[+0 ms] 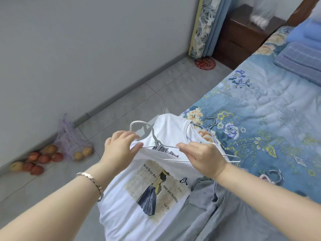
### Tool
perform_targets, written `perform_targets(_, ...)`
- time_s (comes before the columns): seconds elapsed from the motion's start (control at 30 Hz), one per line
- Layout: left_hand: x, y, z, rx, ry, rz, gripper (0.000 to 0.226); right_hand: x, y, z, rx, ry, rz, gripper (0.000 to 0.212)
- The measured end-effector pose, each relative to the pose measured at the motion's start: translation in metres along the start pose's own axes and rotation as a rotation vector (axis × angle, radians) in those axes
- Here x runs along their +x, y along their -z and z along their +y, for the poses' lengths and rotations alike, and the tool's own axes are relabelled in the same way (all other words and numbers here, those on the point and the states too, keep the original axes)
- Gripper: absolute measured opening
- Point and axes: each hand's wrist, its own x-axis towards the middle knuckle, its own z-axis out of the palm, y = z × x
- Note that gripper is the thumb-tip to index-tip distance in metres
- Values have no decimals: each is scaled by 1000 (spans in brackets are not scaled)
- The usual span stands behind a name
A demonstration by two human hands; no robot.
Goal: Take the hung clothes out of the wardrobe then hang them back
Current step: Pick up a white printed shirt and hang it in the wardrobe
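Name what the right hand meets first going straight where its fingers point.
The right hand would likely meet the bunched white printed T-shirt on the thin white wire hanger, then the left hand.

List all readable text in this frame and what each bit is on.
"And Groy An": lower white T-shirt, left of its picture print.
"deep and Noddog": same T-shirt, right of the print.
"And Sto": same T-shirt, near the print's bottom; the ending is unclear.
Black block lettering on the upper white T-shirt: folded under the hanger, not readable.
Markings on the red round floor mat: too blurred.
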Motion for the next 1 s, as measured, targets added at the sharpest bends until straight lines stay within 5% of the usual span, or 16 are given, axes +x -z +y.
perform_targets(0.07, -16, 8, 1, -20, -1, -238, 31, -6, 10, -12, 52, -38, -14, 14)
perform_targets(0.13, -31, 8, 4, 23, -24, -308, 32, -12, 17, -19, 72, -75, -14, 12)
perform_targets(0.23, -39, -7, 4, 95, -118, -204, 23, -20, 19, -25, 59, -79, 14, 12)
perform_targets(0.3, -42, -17, 10, 34, -118, -150, 32, -26, 15, -24, 125, -91, 25, 33)
perform_targets(0.4, -38, -32, 20, -95, -121, -31, 37, -39, 10, -5, 176, -258, -35, 41)
perform_targets(0.43, -34, -35, 23, -118, -116, 18, 37, -45, 6, 7, 103, -361, -34, 35)
perform_targets(0.53, -13, -38, 26, -157, -52, 95, 39, -75, 0, 49, -43, -976, -84, 71)
perform_targets(0.63, 7, -42, 28, -157, -45, 125, 43, -108, -17, 82, -81, -1395, -394, 78)
perform_targets(0.77, 31, -54, 23, -155, -102, 162, 43, -118, -69, 99, 187, -1181, -803, 67)
perform_targets(0.9, 45, -62, 13, -142, -171, 175, 46, -99, -109, 91, 394, -1240, -857, 67)
perform_targets(1.0, 49, -62, 6, -131, -219, 161, 46, -86, -118, 82, 326, -1210, -935, 25)
